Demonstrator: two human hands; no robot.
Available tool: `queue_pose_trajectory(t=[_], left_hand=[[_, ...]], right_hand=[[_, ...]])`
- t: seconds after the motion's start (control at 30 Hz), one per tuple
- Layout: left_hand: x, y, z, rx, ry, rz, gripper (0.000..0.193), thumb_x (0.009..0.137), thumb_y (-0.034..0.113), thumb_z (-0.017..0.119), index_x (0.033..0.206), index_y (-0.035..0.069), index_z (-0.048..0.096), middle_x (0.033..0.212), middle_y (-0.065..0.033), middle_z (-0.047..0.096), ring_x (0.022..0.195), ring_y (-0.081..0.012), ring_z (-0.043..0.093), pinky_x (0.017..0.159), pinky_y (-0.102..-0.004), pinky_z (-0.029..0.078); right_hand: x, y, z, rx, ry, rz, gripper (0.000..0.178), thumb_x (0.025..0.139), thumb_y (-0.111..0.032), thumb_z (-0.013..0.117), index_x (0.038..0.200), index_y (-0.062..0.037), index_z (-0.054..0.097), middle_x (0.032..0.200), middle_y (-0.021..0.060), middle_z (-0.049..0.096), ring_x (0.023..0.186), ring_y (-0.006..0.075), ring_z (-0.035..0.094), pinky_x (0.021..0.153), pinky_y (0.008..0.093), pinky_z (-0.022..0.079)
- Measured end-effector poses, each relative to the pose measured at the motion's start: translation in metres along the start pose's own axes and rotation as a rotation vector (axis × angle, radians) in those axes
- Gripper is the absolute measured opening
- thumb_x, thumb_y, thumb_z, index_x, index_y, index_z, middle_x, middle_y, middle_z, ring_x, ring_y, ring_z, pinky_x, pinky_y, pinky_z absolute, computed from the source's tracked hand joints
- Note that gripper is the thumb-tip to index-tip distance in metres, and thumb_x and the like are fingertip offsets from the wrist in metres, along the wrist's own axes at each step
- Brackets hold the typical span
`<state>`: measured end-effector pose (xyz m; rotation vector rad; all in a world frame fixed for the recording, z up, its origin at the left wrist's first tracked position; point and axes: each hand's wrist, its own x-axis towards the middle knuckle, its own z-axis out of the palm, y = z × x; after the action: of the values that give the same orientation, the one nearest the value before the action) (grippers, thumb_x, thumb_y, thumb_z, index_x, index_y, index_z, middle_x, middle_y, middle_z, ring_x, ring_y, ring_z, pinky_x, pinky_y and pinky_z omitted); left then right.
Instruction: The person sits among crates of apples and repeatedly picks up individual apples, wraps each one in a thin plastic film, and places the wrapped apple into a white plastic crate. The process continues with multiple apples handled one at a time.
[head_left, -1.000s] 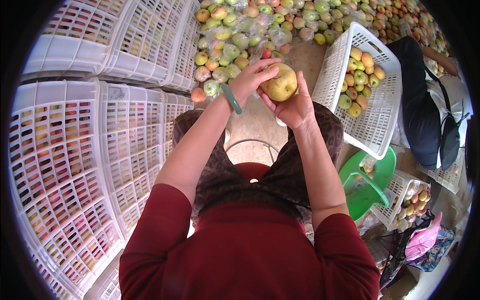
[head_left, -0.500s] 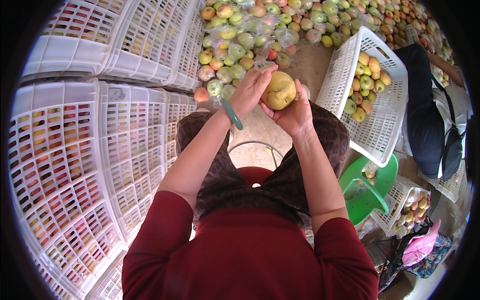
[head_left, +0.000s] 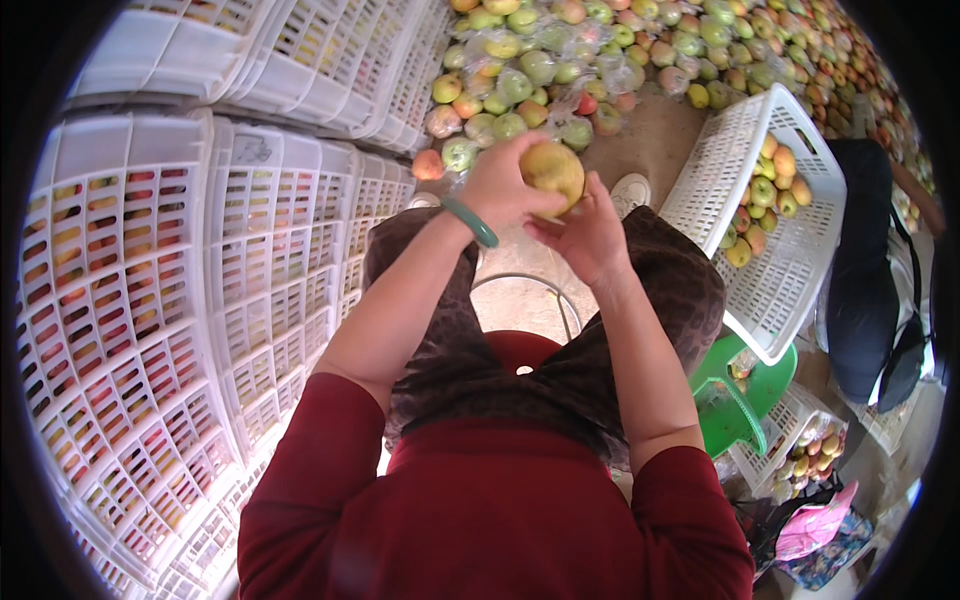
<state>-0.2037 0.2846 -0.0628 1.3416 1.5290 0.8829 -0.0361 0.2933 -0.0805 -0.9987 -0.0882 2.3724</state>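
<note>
A yellowish-green apple is held up in front of my knees, above the floor. My left hand, with a green bangle on its wrist, grips the apple from the left, thumb below and fingers over the top. On the other side, my right hand is loosely cupped, with its thumb and fingers apart. Its fingertips are at the apple's right edge; whether they touch it I cannot tell.
Stacked white crates of apples line the left. Many apples, several in clear plastic, cover the ground ahead. At right stand a tilted white crate partly filled with apples, a green basket and another person's dark-clothed leg.
The apple has turned and now sits in my left hand's grip. My right hand, which cupped it from below and the right, has loosened and dropped slightly. The whole view has shifted a little.
</note>
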Motion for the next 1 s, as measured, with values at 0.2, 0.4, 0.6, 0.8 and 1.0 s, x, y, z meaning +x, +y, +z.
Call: queue_pose_trajectory(t=[0.2,0.4,0.6,0.8,1.0], left_hand=[[-0.022,0.010,-0.096,-0.494,0.404,-0.049,0.069,0.061,0.010,0.079,0.121,0.000,0.045,0.106,-0.0109,0.056,0.095,-0.0190,0.058,0.082,-0.0301,0.049],[-0.096,-0.131,-0.100,-0.718,0.650,-0.361,0.071,0.064,0.004,0.077,0.122,0.001,0.037,0.109,-0.0113,0.053,0.096,-0.0232,0.058,0.080,-0.0370,0.051],[-0.161,-0.239,-0.048,-0.888,0.926,-0.788,0.075,0.066,0.008,0.077,0.126,0.012,0.033,0.104,-0.0104,0.055,0.087,-0.0231,0.059,0.068,-0.0400,0.050],[-0.177,-0.308,-0.033,-0.303,0.932,-0.768,0.082,0.059,0.008,0.080,0.123,0.001,0.031,0.104,-0.0179,0.055,0.088,-0.0218,0.059,0.075,-0.0326,0.053],[-0.169,-0.320,-0.032,-0.174,0.745,-0.846,0.081,0.054,0.019,0.079,0.123,0.004,0.038,0.109,-0.0172,0.056,0.096,-0.0267,0.058,0.083,-0.0352,0.048]], right_hand=[[0.002,-0.008,0.001,-0.197,0.180,-0.216,0.039,0.089,-0.030,0.053,0.117,-0.0035,0.045,0.110,0.0215,0.051,0.101,0.0346,0.054,0.087,0.0411,0.045],[0.000,0.003,0.017,-0.306,0.148,-0.176,0.028,0.088,-0.019,0.053,0.112,-0.0055,0.045,0.098,0.0129,0.057,0.089,0.0258,0.059,0.079,0.0353,0.047],[0.009,0.011,0.010,-0.370,0.214,-0.133,0.030,0.090,-0.016,0.051,0.116,-0.0030,0.044,0.100,0.0129,0.057,0.091,0.0231,0.058,0.080,0.0333,0.047],[0.018,0.018,0.015,-0.454,0.212,-0.105,0.030,0.089,-0.015,0.052,0.116,-0.0031,0.044,0.102,0.0133,0.057,0.092,0.0231,0.057,0.081,0.0326,0.046],[0.026,0.026,0.014,-0.532,0.260,-0.078,0.031,0.089,-0.014,0.052,0.116,-0.0033,0.043,0.102,0.0136,0.057,0.092,0.0226,0.057,0.081,0.0327,0.046]])
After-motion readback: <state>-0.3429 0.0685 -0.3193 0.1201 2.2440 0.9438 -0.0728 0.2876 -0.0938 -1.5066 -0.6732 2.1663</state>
